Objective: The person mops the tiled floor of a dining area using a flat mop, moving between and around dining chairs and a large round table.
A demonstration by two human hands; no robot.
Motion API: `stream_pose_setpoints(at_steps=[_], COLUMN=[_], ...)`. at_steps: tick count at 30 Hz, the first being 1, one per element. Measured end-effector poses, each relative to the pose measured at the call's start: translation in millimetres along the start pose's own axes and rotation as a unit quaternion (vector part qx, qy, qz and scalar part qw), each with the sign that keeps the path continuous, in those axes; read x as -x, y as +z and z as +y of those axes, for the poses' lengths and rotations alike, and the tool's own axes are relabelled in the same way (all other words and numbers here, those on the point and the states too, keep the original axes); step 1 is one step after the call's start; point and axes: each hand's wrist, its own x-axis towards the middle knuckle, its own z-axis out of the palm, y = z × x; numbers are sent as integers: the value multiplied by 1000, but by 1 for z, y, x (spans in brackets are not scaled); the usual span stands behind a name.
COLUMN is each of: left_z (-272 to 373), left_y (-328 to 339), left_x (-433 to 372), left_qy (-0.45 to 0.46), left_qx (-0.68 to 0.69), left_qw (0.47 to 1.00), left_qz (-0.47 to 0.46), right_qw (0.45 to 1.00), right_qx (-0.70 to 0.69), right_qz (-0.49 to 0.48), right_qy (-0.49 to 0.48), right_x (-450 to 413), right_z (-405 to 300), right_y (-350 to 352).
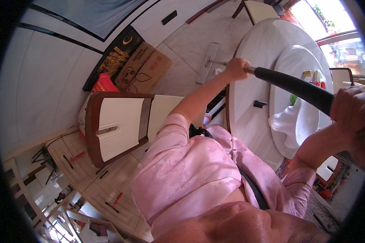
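Observation:
My left hand is wrapped around the metal pole of a flat mop, near the lower end of its black foam grip. Higher up, at the right rim of the view, my right hand clasps the foam grip's upper end; part of that hand is in shadow. The pole slants away past the table edge to a wide grey mop head on the tiled floor. A small white crumpled thing lies beside the mop head.
A round marble-patterned table stands at right; its turntable bears a white cloth and small items. A small black object sits on the tabletop. At left are a cream-and-brown chair, a cardboard box and a red bag.

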Motion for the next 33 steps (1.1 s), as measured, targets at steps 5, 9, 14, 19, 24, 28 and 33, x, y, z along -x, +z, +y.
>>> stream_pose_setpoints(at_steps=[5, 9, 14, 19, 24, 28, 33], left_z=[-75, -158, -250, -174, -87, -40, -14], left_y=[-22, -33, -56, -48, -29, -24, 4], left_x=[-56, -86, -79, -69, -65, -27, 1], left_qy=[19, 23, -26, 11, -40, -66, -95], left_qx=[4, -29, -125, 60, -90, 79, 131], left_qw=[1000, 999, 989, 998, 995, 993, 984], left_qz=[-5, 3, -73, -27, 28, 58, 74], right_qw=[982, 933, 915, 902, 919, 916, 991], right_qx=[142, 83, 105, 202, 246, 320, -29], right_qz=[120, 331, 353, 327, 280, 242, 118], right_qy=[24, 117, 167, 194, 129, -2, 58], right_x=[12, 6, -14, -29, -45, -46, -27], right_z=[69, 137, 190, 171, 108, 74, 43], right_y=[21, 38, 67, 38, 3, -16, -18])
